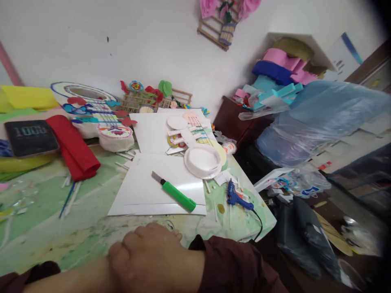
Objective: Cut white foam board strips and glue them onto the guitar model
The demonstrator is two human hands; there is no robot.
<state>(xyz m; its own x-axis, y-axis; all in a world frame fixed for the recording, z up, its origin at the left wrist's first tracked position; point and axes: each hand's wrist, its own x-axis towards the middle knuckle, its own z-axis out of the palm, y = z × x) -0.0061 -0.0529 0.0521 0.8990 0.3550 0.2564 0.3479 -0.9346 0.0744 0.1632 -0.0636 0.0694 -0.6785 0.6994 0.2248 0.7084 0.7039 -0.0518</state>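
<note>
At the near edge of the table, my right hand [146, 256] is wrapped over my left wrist, with the fingers closed. My left hand [177, 235] lies mostly hidden beneath it; only what look like fingertips peek out, so its grip does not show. Just beyond them, a green utility knife [179, 196] with its blade out rests on a white foam board [143, 183]. A white oval ring-shaped piece [203, 160] sits at the board's upper right. To the right, a blue hot glue gun [238, 197] lies on the table, its black cord trailing off the edge.
A decorated guitar-shaped craft [100, 110] leans at the back left, near a red felt roll [75, 148] and a dark device with digits [32, 138]. Paper scraps and sticks litter the green tablecloth [88, 228]. Plastic-wrapped bundles [324, 118] stand at the right.
</note>
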